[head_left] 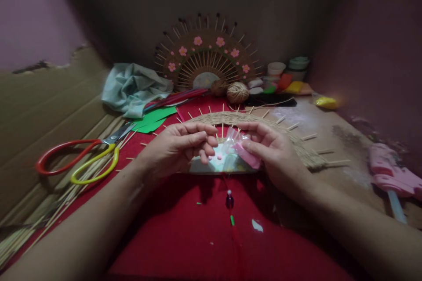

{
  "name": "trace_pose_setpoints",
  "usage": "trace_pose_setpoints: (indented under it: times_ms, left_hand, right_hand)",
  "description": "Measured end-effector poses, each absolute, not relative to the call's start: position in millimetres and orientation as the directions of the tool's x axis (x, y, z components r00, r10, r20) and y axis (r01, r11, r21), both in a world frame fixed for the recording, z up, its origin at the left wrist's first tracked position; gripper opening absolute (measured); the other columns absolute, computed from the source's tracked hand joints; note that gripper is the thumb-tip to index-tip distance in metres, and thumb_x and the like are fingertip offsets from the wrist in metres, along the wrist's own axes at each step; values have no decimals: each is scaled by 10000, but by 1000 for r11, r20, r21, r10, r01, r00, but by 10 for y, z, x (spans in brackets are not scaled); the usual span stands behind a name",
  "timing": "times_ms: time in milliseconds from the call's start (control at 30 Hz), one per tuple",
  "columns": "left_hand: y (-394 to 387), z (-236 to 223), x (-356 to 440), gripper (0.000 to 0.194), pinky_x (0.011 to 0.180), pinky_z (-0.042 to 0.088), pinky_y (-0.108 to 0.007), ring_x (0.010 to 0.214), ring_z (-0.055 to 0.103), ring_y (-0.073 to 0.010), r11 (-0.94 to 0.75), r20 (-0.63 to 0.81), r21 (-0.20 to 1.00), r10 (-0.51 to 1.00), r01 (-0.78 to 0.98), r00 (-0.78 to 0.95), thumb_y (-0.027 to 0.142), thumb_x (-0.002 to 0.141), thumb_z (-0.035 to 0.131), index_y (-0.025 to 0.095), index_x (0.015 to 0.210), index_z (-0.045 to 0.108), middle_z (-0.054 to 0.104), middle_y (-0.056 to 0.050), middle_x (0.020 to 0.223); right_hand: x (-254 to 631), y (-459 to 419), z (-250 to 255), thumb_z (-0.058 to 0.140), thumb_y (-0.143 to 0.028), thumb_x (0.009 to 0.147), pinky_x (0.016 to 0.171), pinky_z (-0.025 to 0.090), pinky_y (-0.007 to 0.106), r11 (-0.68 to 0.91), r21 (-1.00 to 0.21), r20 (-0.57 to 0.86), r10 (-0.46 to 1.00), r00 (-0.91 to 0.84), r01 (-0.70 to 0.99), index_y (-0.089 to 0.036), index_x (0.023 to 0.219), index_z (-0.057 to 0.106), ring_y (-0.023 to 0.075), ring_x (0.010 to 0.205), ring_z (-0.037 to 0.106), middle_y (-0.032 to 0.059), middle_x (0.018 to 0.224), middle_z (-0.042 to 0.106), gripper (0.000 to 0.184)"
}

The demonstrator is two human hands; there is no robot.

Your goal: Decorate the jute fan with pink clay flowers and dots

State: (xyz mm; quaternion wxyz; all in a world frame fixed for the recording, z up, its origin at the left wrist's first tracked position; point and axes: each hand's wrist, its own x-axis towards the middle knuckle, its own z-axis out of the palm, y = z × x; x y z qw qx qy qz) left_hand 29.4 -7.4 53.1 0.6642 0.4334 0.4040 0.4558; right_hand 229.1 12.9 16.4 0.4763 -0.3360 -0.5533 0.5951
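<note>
My right hand (277,153) is closed on a clear plastic packet of pink clay (248,154), pinched between thumb and fingers. My left hand (184,142) hangs to the left of it with fingers curled and thumb pressed toward the index finger; whatever is in that pinch, if anything, is hidden. Below both hands lies a woven fan (211,118) with wooden sticks poking out past its rim. Its pale base (204,166) carries small pink dots and is partly covered by my hands. A beaded red tassel (230,202) hangs from the base over the red cloth.
Scissors (110,141) with red and yellow handles lie left on thin sticks (66,202), near green sheets (151,119). Behind stand a finished flowered fan (207,44), a twine ball (238,92), a pale cloth (133,88) and clay packets (293,87). A pink glue gun (392,169) sits right.
</note>
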Motion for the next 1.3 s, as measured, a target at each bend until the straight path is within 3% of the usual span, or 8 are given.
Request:
trace_pose_setpoints:
  times_ms: [133, 267, 367, 500, 767, 867, 1067, 1300]
  left_hand:
    - [-85, 525, 284, 143, 388, 510, -186, 487, 642, -135, 262, -169, 943, 909, -205, 382, 233, 795, 656, 95, 826, 681, 689, -62, 650]
    - [-91, 533, 250, 163, 262, 373, -150, 311, 503, -87, 231, -183, 961, 943, -151, 277, 292, 736, 714, 151, 719, 635, 606, 9, 498]
    - [-89, 543, 237, 185, 281, 363, -147, 319, 465, -63, 119, -88, 973, 983, -197, 161, 221, 653, 764, 170, 656, 586, 563, 45, 486]
    - [-104, 550, 253, 154, 300, 347, -139, 365, 497, -63, 134, -122, 983, 987, -122, 106, 295, 723, 728, 168, 733, 641, 585, 30, 535]
    - [-92, 458, 313, 156, 553, 526, -214, 653, 661, -128, -1, 15, 998, 972, -59, 236, 207, 805, 653, 140, 945, 658, 691, -43, 799]
    - [-107, 465, 340, 133, 527, 497, -215, 631, 647, -126, -67, 49, 995, 975, 79, 216, 267, 853, 596, 156, 912, 638, 696, -44, 808]
    - [-129, 492, 356, 143, 473, 362, -187, 535, 486, -70, -182, 197, 859, 980, 479, 19, 288, 748, 688, 153, 702, 675, 594, 13, 615]
    - [-88, 374, 372, 52, 676, 464, -250, 757, 588, -126, -396, 346, 696, 916, 599, 203, 204, 743, 676, 197, 791, 696, 655, -6, 792]
  right_hand:
    - [2290, 131, 167, 628, -200, 727, 439, 302, 241, 63, -974, 132, 937, -324, -216, -195, 1008, 569, 85, 508, 414, -21, 689, 542, 288]
    - [2292, 119, 182, 624, -189, 733, 439, 298, 237, 74, -976, 136, 942, -308, -204, -194, 1012, 571, 79, 493, 398, -36, 659, 523, 285]
    - [2297, 118, 181, 620, -183, 742, 427, 279, 233, 68, -975, 131, 943, -305, -210, -196, 1017, 575, 71, 464, 385, -49, 624, 503, 278]
    - [2310, 135, 168, 621, -174, 751, 417, 246, 220, 54, -965, 134, 941, -310, -256, -186, 1011, 585, 54, 433, 362, -70, 566, 460, 262]
    - [2316, 148, 192, 649, -182, 716, 418, 254, 197, 7, -945, 101, 957, -273, -327, -159, 1010, 598, 42, 431, 378, -68, 559, 496, 299]
    - [2317, 160, 199, 668, -182, 684, 428, 274, 194, -18, -933, 81, 963, -258, -359, -158, 1003, 600, 45, 453, 399, -54, 593, 535, 327]
    - [2315, 181, 204, 680, -179, 644, 445, 288, 196, -40, -928, 52, 970, -236, -370, -153, 981, 602, 52, 478, 416, -45, 603, 543, 347]
    - [2324, 178, 179, 655, -177, 662, 433, 268, 209, -11, -933, 84, 966, -245, -360, -160, 987, 597, 58, 460, 390, -52, 581, 529, 330]
